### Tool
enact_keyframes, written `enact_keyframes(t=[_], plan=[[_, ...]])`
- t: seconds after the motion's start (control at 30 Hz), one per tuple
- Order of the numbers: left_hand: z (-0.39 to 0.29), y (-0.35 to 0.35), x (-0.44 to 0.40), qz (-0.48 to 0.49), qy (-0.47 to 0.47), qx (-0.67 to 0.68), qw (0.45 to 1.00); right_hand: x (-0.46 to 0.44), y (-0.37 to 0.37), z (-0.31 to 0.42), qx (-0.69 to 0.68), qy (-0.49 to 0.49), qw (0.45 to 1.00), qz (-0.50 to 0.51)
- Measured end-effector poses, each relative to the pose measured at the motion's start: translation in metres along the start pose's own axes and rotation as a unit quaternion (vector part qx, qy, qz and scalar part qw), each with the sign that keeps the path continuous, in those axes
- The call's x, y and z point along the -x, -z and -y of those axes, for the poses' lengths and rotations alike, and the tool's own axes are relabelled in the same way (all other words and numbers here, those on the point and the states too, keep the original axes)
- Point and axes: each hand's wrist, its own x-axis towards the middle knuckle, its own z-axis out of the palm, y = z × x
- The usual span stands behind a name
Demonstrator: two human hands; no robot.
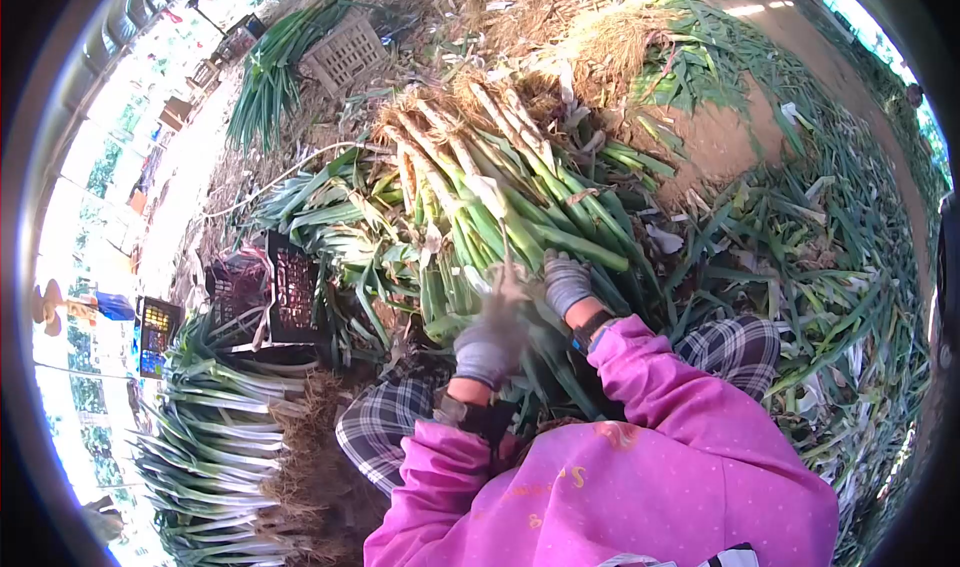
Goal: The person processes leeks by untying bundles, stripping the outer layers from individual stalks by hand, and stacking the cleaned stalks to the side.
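A large pile of leeks lies in front of me, with the roots pointing away and the green leaves toward my lap. My right hand, in a grey glove, rests on the green leaves at the near side of the pile, its fingers spread over them. To its left, my left hand, also gloved, is over the near leaves. Its fingers are smeared by motion, so what they hold, if anything, cannot be made out.
Cleaned leeks lie in a row at the lower left. Dark crates stand behind them. A pale crate is at the upper left beside more leeks. Loose leaves cover the ground on the right.
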Motion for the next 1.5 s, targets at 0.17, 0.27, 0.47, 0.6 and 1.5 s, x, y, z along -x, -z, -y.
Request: enact_keyframes(t=[0.17,0.27,0.47,0.6,1.5], plan=[[0.018,0.033,-0.052,0.018,0.039,0.050,0.998,-0.003,0.002,-0.011,-0.029,0.006,0.998,0.047],[0.039,0.035,-0.093,0.000,0.071,0.031,0.997,0.007,-0.003,-0.017,-0.004,0.022,0.999,0.042],[0.069,0.046,-0.174,0.030,0.138,0.020,0.990,0.019,-0.002,-0.026,-0.035,0.017,0.998,0.057],[0.061,0.053,-0.180,0.067,0.109,0.010,0.992,0.021,-0.002,-0.032,-0.096,-0.003,0.994,0.053],[0.046,0.047,-0.060,0.041,0.009,0.125,0.991,-0.081,0.119,-0.042,-0.597,0.045,0.797,0.079]])
